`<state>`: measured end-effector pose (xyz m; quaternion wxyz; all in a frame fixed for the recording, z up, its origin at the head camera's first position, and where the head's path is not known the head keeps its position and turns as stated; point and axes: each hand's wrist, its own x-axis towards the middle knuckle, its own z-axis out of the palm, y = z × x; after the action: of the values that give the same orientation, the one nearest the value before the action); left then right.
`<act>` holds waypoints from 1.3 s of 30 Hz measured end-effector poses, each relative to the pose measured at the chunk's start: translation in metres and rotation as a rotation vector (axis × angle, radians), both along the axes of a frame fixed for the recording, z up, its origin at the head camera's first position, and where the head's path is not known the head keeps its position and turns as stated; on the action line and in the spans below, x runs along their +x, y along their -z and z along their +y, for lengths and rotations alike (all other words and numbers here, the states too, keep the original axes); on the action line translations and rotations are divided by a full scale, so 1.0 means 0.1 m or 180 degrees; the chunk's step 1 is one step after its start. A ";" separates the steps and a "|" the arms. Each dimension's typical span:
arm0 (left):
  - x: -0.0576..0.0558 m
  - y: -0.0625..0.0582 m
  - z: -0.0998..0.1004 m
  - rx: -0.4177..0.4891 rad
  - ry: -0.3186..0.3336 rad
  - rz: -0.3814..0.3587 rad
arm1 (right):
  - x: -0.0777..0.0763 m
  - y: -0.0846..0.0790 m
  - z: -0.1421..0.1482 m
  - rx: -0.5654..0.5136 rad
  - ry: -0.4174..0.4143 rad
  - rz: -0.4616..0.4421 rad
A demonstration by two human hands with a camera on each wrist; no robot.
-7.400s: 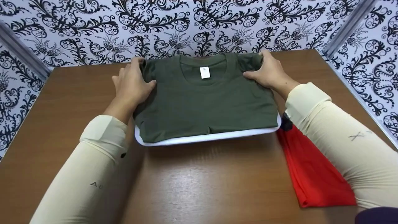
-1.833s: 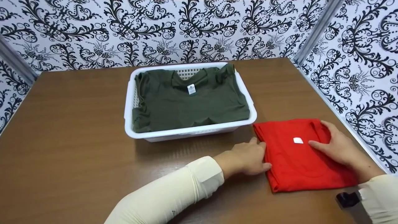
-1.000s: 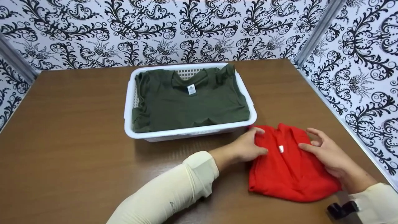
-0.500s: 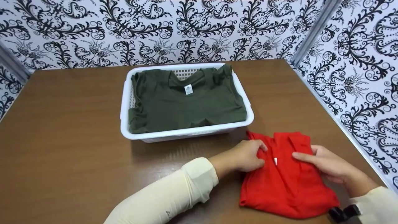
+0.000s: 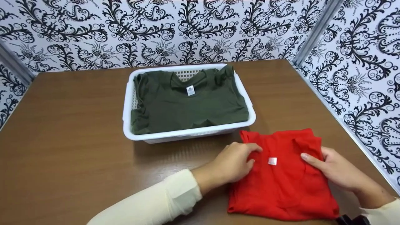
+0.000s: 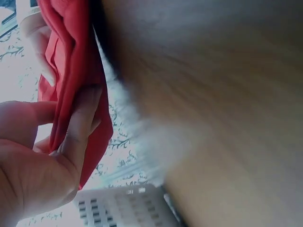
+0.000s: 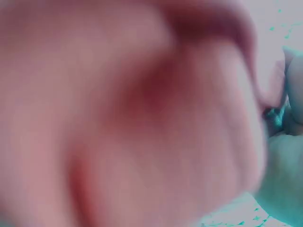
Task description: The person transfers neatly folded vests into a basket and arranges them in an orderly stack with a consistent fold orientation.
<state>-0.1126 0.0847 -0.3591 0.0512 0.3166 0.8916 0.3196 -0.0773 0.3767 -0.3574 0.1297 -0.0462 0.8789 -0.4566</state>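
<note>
A folded red T-shirt (image 5: 284, 190) with a white neck tag (image 5: 272, 161) is at the right front of the table. My left hand (image 5: 231, 162) pinches its left edge; the left wrist view has thumb and fingers on either side of the cloth. On the opposite edge my right hand (image 5: 339, 170) grips the shirt, thumb on top and fingers hidden beneath. Blurred skin fills most of the right wrist view. Behind the red shirt stands a white plastic basket (image 5: 187, 132) with a folded dark green T-shirt (image 5: 193, 111) inside.
The brown wooden table (image 5: 78, 131) runs back to a wall panel (image 5: 150, 28) with a black floral pattern. A similar panel (image 5: 359, 78) closes off the right side. The basket's near right corner stands close to the red shirt's far left corner.
Earlier both hands were at the green shirt and basket. Since then they have taken the red shirt by its sides, bunched it, drawn it left and nearer, and spread it flatter again.
</note>
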 end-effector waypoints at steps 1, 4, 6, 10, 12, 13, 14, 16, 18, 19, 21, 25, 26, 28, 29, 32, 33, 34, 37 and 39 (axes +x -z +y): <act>0.01 -0.01 -0.05 0.0079 -0.0020 0.0017 | 0.01 -0.02 -0.03 0.0019 0.0006 0.0079; 0.05 -0.07 -0.20 0.0318 -0.0037 0.0094 | 0.04 -0.10 -0.12 0.0059 -0.0003 0.0318; 0.07 -0.12 -0.29 0.0450 -0.0026 0.0175 | 0.06 -0.17 -0.18 0.0077 -0.0007 0.0470; 0.17 -0.23 -0.45 0.0642 0.0028 0.0316 | 0.10 -0.30 -0.31 0.0029 -0.0041 0.0659; 0.24 -0.30 -0.53 0.0741 0.0085 0.0370 | 0.13 -0.37 -0.37 0.0015 -0.0078 0.0701; 0.27 -0.34 -0.58 0.0786 0.0110 0.0392 | 0.15 -0.41 -0.39 0.0010 -0.0094 0.0722; 0.30 -0.37 -0.62 0.0834 0.0131 0.0411 | 0.16 -0.44 -0.42 0.0012 -0.0112 0.0748; 0.34 -0.43 -0.70 0.0928 0.0195 0.0500 | 0.18 -0.49 -0.46 0.0003 -0.0131 0.0782; 0.35 -0.50 -0.79 0.0999 0.0225 0.0579 | 0.17 -0.54 -0.50 0.0006 -0.0136 0.0846; 0.36 -0.53 -0.83 0.1021 0.0219 0.0607 | 0.16 -0.56 -0.53 0.0022 -0.0134 0.0893; 0.36 -0.60 -0.94 0.1063 0.0204 0.0649 | 0.12 -0.61 -0.60 0.0035 -0.0142 0.0961; 0.32 -0.75 -1.18 0.1096 0.0022 0.0652 | -0.05 -0.72 -0.78 0.0146 -0.0036 0.1060; 0.29 -0.78 -1.23 0.1108 -0.0022 0.0677 | -0.11 -0.76 -0.84 0.0171 -0.0004 0.1069; 0.23 -0.85 -1.33 0.1112 -0.0143 0.0771 | -0.23 -0.84 -0.95 0.0194 0.0057 0.1079; 0.19 -0.88 -1.37 0.1131 -0.0181 0.0802 | -0.29 -0.88 -1.00 0.0206 0.0061 0.1088; 0.05 -0.97 -1.48 0.1136 -0.0349 0.0818 | -0.47 -1.01 -1.18 0.0224 0.0074 0.1090; 0.00 -1.00 -1.52 0.1128 -0.0421 0.0781 | -0.54 -1.05 -1.24 0.0229 0.0062 0.1092; -0.05 -1.04 -1.55 0.1127 -0.0484 0.0738 | -0.60 -1.09 -1.30 0.0250 0.0059 0.1084; -0.20 -1.14 -1.67 0.1114 -0.0673 0.0562 | -0.81 -1.20 -1.46 0.0274 0.0017 0.1080; -0.30 -1.20 -1.76 0.1090 -0.0771 0.0470 | -0.95 -1.25 -1.56 0.0229 -0.0042 0.1039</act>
<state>-0.1425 -0.0910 -0.2393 -0.1075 0.2338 0.8572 0.4462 -0.1722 0.2211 -0.2323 -0.0102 -0.1209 0.9038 -0.4105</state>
